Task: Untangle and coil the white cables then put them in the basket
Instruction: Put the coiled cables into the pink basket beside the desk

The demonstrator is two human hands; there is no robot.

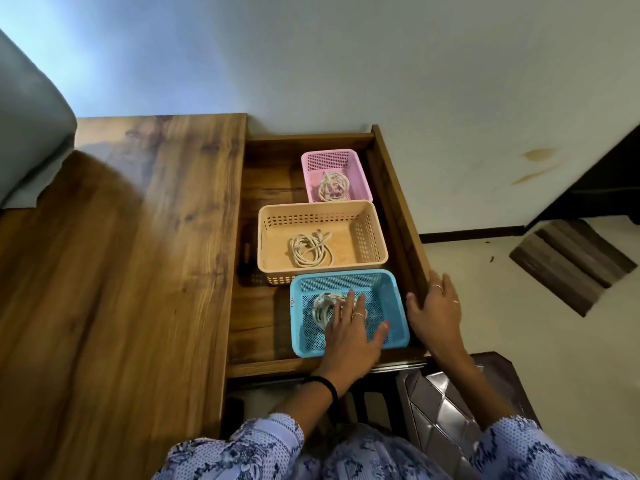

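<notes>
Three baskets stand in a row inside an open wooden drawer. The far pink basket holds a coiled white cable. The middle peach basket holds another coiled white cable. In the near blue basket lies a third white cable, partly hidden under my fingers. My left hand reaches into the blue basket, fingers spread, fingertips on the cable. My right hand rests on the drawer's right side wall, thumb inside and fingers outside.
A wooden tabletop runs along the left of the drawer. A grey cushioned object sits at the far left. A dark quilted stool stands below the drawer. A striped mat lies on the floor at right.
</notes>
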